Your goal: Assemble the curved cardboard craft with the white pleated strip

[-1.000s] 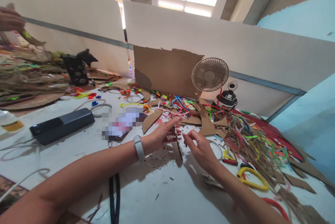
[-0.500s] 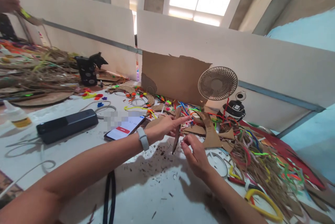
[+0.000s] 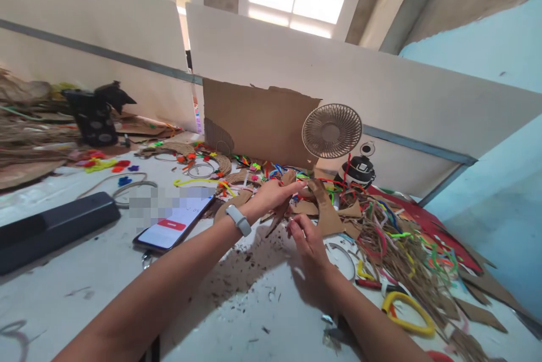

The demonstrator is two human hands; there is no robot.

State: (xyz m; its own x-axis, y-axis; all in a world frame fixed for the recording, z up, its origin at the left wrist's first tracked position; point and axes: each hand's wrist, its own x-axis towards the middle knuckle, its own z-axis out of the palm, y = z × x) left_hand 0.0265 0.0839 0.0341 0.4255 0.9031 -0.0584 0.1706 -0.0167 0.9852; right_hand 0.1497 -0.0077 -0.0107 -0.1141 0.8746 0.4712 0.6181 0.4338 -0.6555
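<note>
My left hand (image 3: pixel 277 193), with a grey watch on the wrist, grips a torn piece of brown cardboard (image 3: pixel 277 219). Its forefinger points out to the right past the cardboard's upper end. The piece is tilted above the white tabletop, its lower tip towards the left. Just right of it is my right hand (image 3: pixel 308 240), closed with thumb and fingertips pinched near the cardboard's edge. Whatever those fingertips hold is too small to make out. A curved cardboard cutout (image 3: pixel 325 209) lies just beyond my right hand.
A phone (image 3: pixel 175 223) and a dark oblong box (image 3: pixel 59 229) lie to the left. A fan (image 3: pixel 332 130) stands behind. Yellow-handled scissors (image 3: pixel 409 314), twine (image 3: pixel 398 260) and pipe cleaners crowd the right. Dark crumbs (image 3: pixel 241 271) litter the white tabletop (image 3: pixel 220 322).
My view has swung right, so things sit further left. The cardboard, seen nearly edge-on and upright before, now leans more. Another person's hand at upper left has left the view.
</note>
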